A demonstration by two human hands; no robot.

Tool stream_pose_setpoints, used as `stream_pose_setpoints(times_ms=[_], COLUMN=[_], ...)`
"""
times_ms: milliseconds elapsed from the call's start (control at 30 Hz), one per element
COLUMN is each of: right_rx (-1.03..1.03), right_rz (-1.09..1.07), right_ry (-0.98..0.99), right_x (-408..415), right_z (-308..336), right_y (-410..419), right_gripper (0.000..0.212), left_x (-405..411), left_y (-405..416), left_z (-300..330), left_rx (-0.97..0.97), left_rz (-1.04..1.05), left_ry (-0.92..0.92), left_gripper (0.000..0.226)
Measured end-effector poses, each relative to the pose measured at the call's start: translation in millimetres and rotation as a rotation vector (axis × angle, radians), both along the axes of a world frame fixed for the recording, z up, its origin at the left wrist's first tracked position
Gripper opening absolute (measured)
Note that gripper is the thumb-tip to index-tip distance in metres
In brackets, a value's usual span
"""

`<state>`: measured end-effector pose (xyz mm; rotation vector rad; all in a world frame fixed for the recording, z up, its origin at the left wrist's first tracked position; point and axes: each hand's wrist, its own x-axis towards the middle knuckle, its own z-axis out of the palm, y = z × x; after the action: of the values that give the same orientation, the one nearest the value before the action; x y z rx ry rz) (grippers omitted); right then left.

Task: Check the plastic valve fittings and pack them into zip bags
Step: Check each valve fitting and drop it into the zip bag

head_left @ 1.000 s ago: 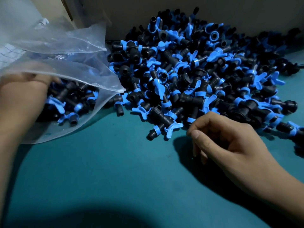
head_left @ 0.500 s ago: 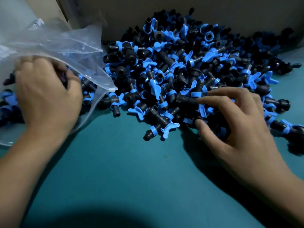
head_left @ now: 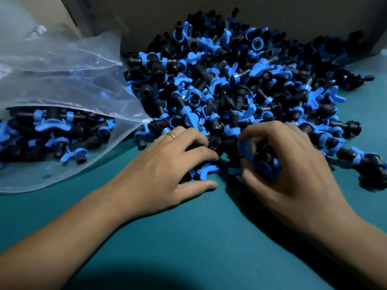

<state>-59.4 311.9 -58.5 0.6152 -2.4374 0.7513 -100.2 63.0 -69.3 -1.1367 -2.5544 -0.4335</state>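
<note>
L hand [head_left: 167, 164] has left the zip bag [head_left: 69, 97] since half a sec ago and now sits at the near edge of the fittings pile [head_left: 240, 80], right beside the R hand [head_left: 293, 164]. R hand has pulled back a bit toward the person and closed up; before, its fingers were stretched out over the pile.

Hands now: close together, nearly touching at the fingertips. R hand's fingers are curled round a small clump of fittings [head_left: 263, 162], blue handles showing between thumb and fingers. L hand lies over the pile's front edge w/ fingers bent down onto fittings; thumb flat on the teal table [head_left: 188, 237]. Whether it actually grips one or only rakes them I can't tell. Gold ring [head_left: 171, 135] on a L finger.

Progress, as I read it: partway, early-ish. The bag lies open to the L of the L hand, mouth facing the pile, w/ a fair layer of fittings inside but not sealed. The loose pile beyond both hands is far bigger than what's bagged, so most checking and packing remains.

Hard to see: bag's far L end is cut off by the frame, so its fill is only a guess. Pile's R edge also runs out of view. Fittings under both palms are hidden; R-hand clump is blurred, count unclear. Back of pile is in shadow against a dark wall [head_left: 272, 17].
</note>
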Motion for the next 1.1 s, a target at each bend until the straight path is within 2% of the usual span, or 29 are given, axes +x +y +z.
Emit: stream_pose_setpoints(times_ms=[100, 200, 300, 400, 467, 533, 667, 767, 833, 967, 1100], right_rx=[-0.084, -0.211, -0.378, -0.555, -0.59, -0.538, -0.606, -0.687, -0.712, -0.791, -0.852], right_rz=[0.015, 0.015, 0.027, 0.191, 0.312, 0.368, 0.432, 0.477, 0.469, 0.484, 0.365], right_ry=[0.039, 0.061, 0.019, -0.068, -0.147, -0.21, -0.31, -0.34, -0.382, -0.518, -0.44], right_x=[4.3, 7.6, 8.3, 8.8, 9.3, 9.0, 6.2, 4.4, 4.2, 4.3, -0.4], right_z=[0.4, 0.8, -0.4, -2.5, -4.1, -6.3, -8.7, -6.6, -6.5, -4.5, -5.7], right_y=[-4.0, -4.8, -2.3, -8.2, -13.2, -16.2, -19.0, -19.4, -17.0, -15.9, -16.6], right_gripper=[0.015, 0.012, 0.013, 0.015, 0.015, 0.016, 0.017, 0.01, 0.011, 0.029, 0.014], left_x=[1.2, 4.5, 5.9, 7.9, 10.4, 11.7, 13.9, 15.7, 14.2, 9.1, 5.1], left_y=[0.9, -1.0, 0.4, 0.4, -0.1, 0.5, 6.1, 11.8, 13.2, 10.4, 2.0], left_z=[-0.8, 2.8, 3.4, 4.2, 5.0, 4.7, 4.8, 6.6, 6.0, 4.7, 7.8], left_rx=[0.096, 0.18, 0.184, 0.285, 0.315, 0.317, 0.328, 0.358, 0.284, 0.144, 0.111], left_rz=[-0.017, 0.01, 0.074, 0.102, 0.068, 0.015, -0.021, -0.063, -0.075, 0.025, 0.038], left_ry=[0.001, 0.023, 0.089, 0.135, 0.171, 0.175, 0.268, 0.219, 0.185, 0.249, 0.254], left_gripper=[0.041, 0.039, 0.052, 0.064, 0.076, 0.08, 0.077, 0.074, 0.061, 0.03, 0.046])
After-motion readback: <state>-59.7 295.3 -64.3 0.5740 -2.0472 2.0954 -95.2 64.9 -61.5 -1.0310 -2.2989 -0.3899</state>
